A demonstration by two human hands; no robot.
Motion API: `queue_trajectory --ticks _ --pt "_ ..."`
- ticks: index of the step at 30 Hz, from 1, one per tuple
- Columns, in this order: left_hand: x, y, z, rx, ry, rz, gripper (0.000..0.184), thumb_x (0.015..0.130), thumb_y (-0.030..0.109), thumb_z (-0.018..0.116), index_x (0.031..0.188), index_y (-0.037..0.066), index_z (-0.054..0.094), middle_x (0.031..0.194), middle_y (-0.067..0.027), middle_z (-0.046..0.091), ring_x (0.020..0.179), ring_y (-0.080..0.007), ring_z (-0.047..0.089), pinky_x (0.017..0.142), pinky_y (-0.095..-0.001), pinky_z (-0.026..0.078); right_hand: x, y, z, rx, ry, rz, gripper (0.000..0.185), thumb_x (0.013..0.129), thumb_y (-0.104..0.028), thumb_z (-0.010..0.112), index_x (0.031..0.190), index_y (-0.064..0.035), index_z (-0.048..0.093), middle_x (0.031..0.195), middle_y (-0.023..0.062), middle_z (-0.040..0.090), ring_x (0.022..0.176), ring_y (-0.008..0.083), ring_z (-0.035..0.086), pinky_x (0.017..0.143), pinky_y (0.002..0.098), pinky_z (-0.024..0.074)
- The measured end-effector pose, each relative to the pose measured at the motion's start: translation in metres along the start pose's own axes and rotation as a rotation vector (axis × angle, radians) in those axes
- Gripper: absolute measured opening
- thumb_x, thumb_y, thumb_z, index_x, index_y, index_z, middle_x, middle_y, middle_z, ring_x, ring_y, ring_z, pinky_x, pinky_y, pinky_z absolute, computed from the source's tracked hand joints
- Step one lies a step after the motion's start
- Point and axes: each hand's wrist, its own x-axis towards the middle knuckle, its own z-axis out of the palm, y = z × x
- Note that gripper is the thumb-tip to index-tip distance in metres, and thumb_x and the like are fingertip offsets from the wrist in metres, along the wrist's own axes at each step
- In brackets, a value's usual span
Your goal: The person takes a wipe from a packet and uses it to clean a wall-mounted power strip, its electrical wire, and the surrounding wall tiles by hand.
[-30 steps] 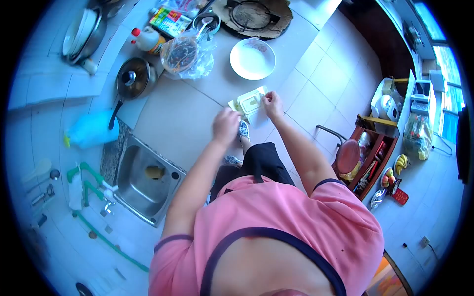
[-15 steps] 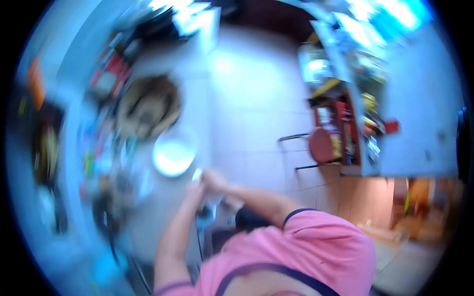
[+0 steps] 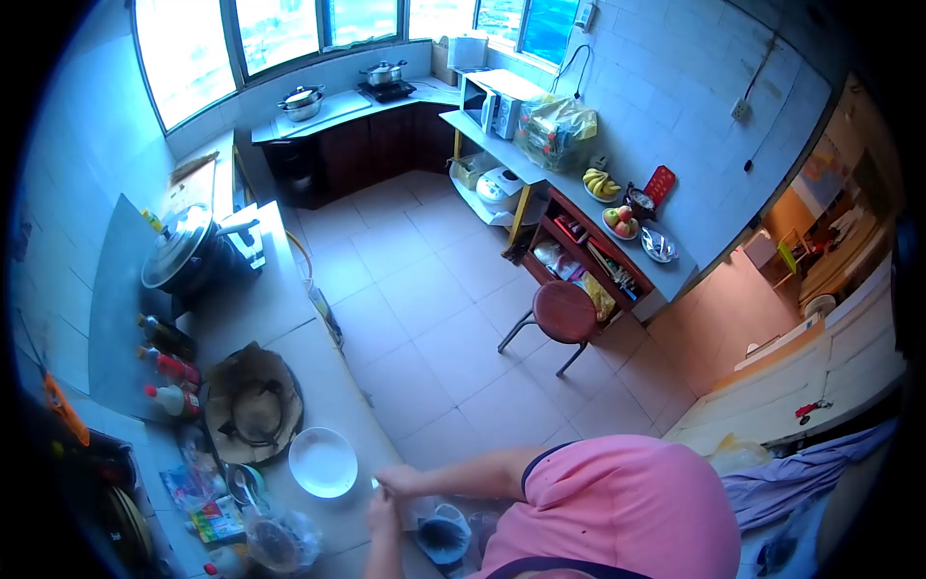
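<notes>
Close together at the counter's edge, my left hand (image 3: 383, 511) and my right hand (image 3: 398, 480) are both closed around a small white thing (image 3: 375, 483). Only a bit of it shows between the fingers, too small to name. A white plate (image 3: 323, 462) lies on the counter just to the left of my hands. Below them, beside the counter, is a bin with a clear plastic liner (image 3: 444, 533).
Left of the plate are a gas burner (image 3: 256, 405), several bottles (image 3: 172, 399) and clear plastic bags (image 3: 280, 538). A lidded pot (image 3: 188, 249) stands farther along the counter (image 3: 318, 372). On the tiled floor, a red stool (image 3: 564, 312) stands near a shelf unit (image 3: 588, 256).
The view has swung upward and sharpened, bringing the windows and far counter into sight. My hands remain together, with the small white thing between them.
</notes>
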Motion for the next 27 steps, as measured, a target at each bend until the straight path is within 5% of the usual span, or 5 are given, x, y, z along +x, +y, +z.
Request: queue_trajectory --ticks 9,16,27 --pt "-0.007 0.006 -0.007 0.023 -0.026 -0.045 0.023 0.087 0.015 0.052 0.105 0.01 0.064 0.106 -0.01 0.062 0.078 -0.0308 0.065 0.065 -0.0448 0.054 -0.008 0.002 0.017 0.193 0.125 0.034 0.023 0.08 -0.021 0.06 0.095 -0.0036 0.058 0.096 0.0228 0.062 0.094 0.0418 0.059 0.076 0.0484 0.046" --pt "-0.002 -0.007 0.011 0.049 -0.095 -0.106 0.022 0.089 0.023 0.052 0.107 0.019 0.065 0.108 -0.0059 0.063 0.085 -0.031 0.066 0.068 -0.0462 0.053 -0.006 0.004 0.018 0.212 0.081 0.117 0.028 0.078 -0.023 0.064 0.099 -0.0052 0.061 0.098 0.0218 0.064 0.094 0.0406 0.06 0.077 0.0471 0.0469" --pt "-0.004 0.011 -0.017 -0.015 0.007 -0.131 0.023 0.086 0.025 0.057 0.107 0.017 0.061 0.104 -0.0045 0.064 0.079 -0.0305 0.066 0.063 -0.0464 0.053 -0.005 0.005 0.015 0.1 0.038 0.136 0.024 0.085 -0.026 0.058 0.1 -0.0073 0.06 0.099 0.0186 0.064 0.095 0.0373 0.061 0.08 0.0457 0.0477"
